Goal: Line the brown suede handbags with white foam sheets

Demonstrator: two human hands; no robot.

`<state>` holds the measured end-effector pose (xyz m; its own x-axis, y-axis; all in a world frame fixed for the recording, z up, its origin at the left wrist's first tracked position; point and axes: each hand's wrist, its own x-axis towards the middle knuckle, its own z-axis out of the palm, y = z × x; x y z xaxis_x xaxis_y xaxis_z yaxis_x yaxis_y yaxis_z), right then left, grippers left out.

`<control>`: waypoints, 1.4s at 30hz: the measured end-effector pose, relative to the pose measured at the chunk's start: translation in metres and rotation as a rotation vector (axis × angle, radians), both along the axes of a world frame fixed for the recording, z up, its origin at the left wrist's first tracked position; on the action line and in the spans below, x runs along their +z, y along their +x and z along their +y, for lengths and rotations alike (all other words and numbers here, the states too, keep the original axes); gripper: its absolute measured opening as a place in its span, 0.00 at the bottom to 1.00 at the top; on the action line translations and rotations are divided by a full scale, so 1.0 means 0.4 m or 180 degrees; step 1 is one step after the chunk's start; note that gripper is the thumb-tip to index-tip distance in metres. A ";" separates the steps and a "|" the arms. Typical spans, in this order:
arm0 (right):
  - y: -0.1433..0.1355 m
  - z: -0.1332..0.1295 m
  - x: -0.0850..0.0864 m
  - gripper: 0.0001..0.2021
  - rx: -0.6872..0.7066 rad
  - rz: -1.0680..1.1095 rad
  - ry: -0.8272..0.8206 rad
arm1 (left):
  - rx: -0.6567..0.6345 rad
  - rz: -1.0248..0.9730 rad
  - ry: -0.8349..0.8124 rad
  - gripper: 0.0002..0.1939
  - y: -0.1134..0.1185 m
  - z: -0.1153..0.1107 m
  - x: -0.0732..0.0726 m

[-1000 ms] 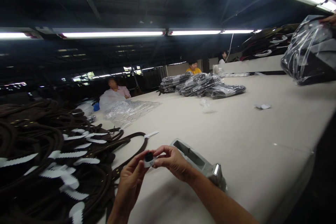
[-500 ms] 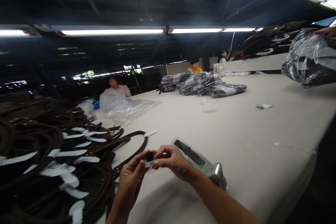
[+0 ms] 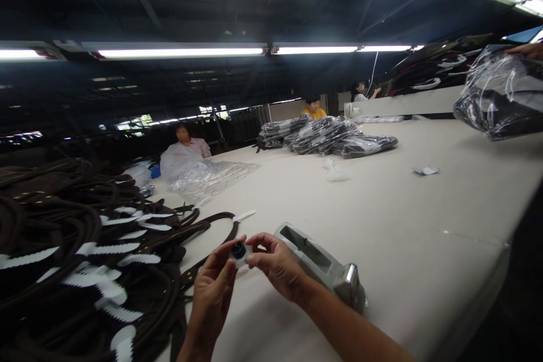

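- Head view, counts: one small white piece with a dark round middle, one grey tool with a long opening and a shiny metal end, one white scrap and one crumpled clear wrapper were on show.
- At least three wrapped packs lay heaped mid-table; one more wrapped bundle hung from a co-worker's hand at the right. Three other people showed beyond the table.
- White serrated strips overlapped on the brown straps, too tangled to count exactly.
- The pale table gave its widest room right of the tool, out to a slanting edge with darkness beyond. On the left, straps crowded close to the hands.
- The left hand rose from below, thumb and fingers pinching the white piece above the near tabletop.
- The right hand reached in from lower right, its thumb and forefinger pinched on the piece's right edge, wrist bent before the tool.
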<state>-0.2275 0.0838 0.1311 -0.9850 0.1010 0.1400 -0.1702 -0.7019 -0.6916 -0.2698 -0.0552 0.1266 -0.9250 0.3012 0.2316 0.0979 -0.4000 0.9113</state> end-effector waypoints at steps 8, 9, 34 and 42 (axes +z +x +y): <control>-0.005 -0.004 -0.001 0.21 0.0268 -0.0417 -0.0201 | 0.0114 0.0103 -0.0123 0.28 0.016 0.014 0.018; -0.005 0.000 0.001 0.20 0.0203 -0.0395 -0.0157 | 0.0072 0.0087 -0.0238 0.29 0.016 0.012 0.018; -0.025 0.010 -0.031 0.19 0.0047 -0.0577 0.0087 | 0.0067 0.0160 -0.1222 0.29 -0.023 -0.007 -0.022; -0.019 0.016 -0.017 0.17 0.0011 -0.0403 0.0349 | 0.0069 0.0438 -0.1154 0.21 -0.018 -0.010 -0.007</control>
<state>-0.2353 0.0902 0.1242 -0.9958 0.0883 0.0247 -0.0745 -0.6215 -0.7799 -0.2768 -0.0594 0.1238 -0.8998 0.3671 0.2359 0.2339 -0.0507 0.9709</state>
